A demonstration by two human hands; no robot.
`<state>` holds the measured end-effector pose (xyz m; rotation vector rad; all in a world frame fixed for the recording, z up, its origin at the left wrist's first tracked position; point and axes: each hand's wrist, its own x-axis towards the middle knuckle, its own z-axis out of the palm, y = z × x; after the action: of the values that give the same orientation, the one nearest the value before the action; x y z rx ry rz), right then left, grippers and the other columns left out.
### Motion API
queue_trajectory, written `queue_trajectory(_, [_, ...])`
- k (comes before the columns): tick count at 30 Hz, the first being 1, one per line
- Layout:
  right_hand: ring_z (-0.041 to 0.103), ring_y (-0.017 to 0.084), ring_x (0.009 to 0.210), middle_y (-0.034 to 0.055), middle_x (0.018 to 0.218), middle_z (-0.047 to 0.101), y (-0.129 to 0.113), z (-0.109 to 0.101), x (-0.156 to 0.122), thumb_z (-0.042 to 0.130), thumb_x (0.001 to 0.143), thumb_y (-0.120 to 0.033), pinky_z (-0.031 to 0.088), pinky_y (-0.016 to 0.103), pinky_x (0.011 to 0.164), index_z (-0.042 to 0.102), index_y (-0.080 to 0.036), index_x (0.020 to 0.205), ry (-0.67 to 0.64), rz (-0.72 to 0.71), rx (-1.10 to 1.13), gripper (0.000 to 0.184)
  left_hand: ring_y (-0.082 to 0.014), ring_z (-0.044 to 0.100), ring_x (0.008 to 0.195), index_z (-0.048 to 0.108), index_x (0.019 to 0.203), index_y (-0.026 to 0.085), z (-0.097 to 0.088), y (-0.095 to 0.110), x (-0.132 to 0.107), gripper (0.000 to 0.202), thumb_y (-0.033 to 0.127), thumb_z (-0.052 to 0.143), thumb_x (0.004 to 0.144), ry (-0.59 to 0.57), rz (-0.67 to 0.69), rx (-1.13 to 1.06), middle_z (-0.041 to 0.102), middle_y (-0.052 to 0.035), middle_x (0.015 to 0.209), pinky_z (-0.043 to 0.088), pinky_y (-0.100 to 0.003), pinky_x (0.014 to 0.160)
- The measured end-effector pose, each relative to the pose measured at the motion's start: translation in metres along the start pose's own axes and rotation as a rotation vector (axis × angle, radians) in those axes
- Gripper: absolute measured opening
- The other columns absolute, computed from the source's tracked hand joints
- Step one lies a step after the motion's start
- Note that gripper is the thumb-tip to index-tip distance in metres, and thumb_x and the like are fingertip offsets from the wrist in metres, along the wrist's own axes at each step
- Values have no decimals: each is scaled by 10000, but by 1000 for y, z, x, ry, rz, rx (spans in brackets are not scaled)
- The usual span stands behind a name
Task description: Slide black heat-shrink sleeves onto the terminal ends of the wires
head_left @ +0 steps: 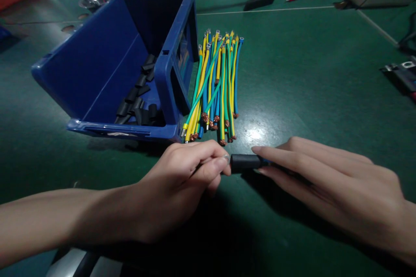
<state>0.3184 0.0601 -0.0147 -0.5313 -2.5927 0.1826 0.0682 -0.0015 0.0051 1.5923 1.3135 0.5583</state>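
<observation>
Got my left hand (185,181) pinching a silvery metal tip (226,158), right hand (338,181) pinched around the other end of the black sleeve (245,163) between them. Cable pile (223,78)'s just ahead of my left, blue bin (97,69) beside it.

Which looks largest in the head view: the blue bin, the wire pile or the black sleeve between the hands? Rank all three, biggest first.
1. Blue bin, clearly the largest.
2. Wire pile.
3. Black sleeve, smallest despite being nearer the camera.
</observation>
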Motion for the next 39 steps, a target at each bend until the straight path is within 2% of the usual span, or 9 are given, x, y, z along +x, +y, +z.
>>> queue_trajectory(8, [551,86,632,-12,802,587,0,-1,-3,550,997,-155,405,240,575,596,-141,1235,-5,8,-3,243,-94,540,602,588,802,202,0,2,0,304,299,440,1050,-2,-16,-27,585,60,664,402,-193,565])
queue_trajectory(14, [552,87,661,-9,799,576,-2,2,-1,541,1004,-159,418,224,617,588,-117,1238,-10,8,-27,242,-85,471,549,563,797,204,3,5,0,314,339,446,1055,31,-47,-71,539,70,634,348,-192,497])
queue_trajectory(24, [532,94,603,-11,731,567,-3,1,0,570,998,-224,404,237,564,639,-125,1160,26,26,8,202,-71,455,543,538,748,193,-1,11,1,324,296,441,1039,12,-18,-11,517,72,619,349,-184,497])
queue_trajectory(31, [555,102,593,-10,735,598,-2,0,1,539,1006,-201,410,253,553,637,-139,1171,29,7,-36,201,-68,470,558,545,776,193,-1,7,0,309,274,428,1051,5,36,-13,519,74,637,364,-180,522])
queue_trajectory(39, [503,95,580,-16,739,574,-3,-1,2,540,1002,-172,375,256,534,623,-134,1198,15,1,-61,217,-71,474,563,539,781,199,0,7,1,298,264,433,1051,8,50,-46,515,76,641,370,-180,532])
